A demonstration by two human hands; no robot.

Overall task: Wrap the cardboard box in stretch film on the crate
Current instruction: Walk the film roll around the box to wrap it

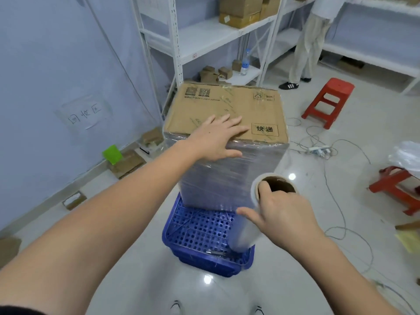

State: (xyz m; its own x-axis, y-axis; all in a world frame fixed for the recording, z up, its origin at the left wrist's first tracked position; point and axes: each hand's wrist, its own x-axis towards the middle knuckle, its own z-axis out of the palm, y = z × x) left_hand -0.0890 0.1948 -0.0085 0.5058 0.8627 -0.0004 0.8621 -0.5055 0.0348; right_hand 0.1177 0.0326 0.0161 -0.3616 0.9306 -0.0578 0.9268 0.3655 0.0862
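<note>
Standing upright on the blue crate [200, 233], the cardboard box [227, 114] already carries stretch film on all the sides that can be seen, while its top is bare cardboard. The left hand [213, 139] lies flat on the near edge of the top, fingers straight and spread, thumb down over the wrapped front face; this grip only presses and closes on nothing. The right hand [288, 214] holds the film roll [247, 214], with fingers hooked into the open cardboard core and the thumb along the outside, so this grip is clamped on the roll.

The long axis of the roll is nearly vertical, parallel to the tall sides of the box, and its lower end is close to the crate rim. It stands just beside the near right corner of the box, lower than the left hand. I think the next pass must go sideways around that corner, with the left hand steadying the box. Whether the film is taut between roll and box I cannot tell.
</note>
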